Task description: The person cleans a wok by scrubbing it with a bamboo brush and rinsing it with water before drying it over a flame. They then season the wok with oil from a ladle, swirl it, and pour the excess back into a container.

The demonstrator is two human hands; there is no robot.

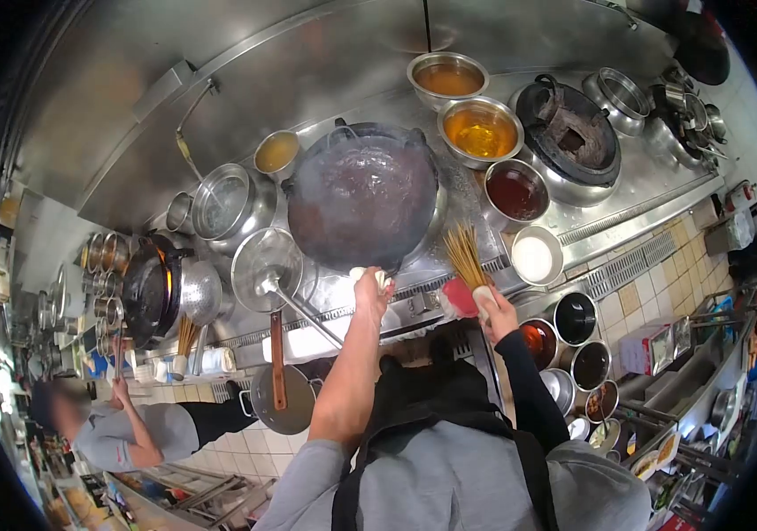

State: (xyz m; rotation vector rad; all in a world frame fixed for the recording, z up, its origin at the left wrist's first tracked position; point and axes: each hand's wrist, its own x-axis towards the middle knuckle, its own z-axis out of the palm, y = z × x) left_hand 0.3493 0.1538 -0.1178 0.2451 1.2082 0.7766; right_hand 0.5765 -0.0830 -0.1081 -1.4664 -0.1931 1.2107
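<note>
While my left grip (370,292) points to twelve o'clock, closed on white cloth (357,273), my right grip (497,317) encloses a bamboo brush (467,261).

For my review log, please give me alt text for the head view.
A left hand holds a pale cloth at the near rim of a large wok of liquid; the right hand holds a bristle brush. Metal bowls of liquid stand to the wok's right, and a co-worker is at far left.
</note>
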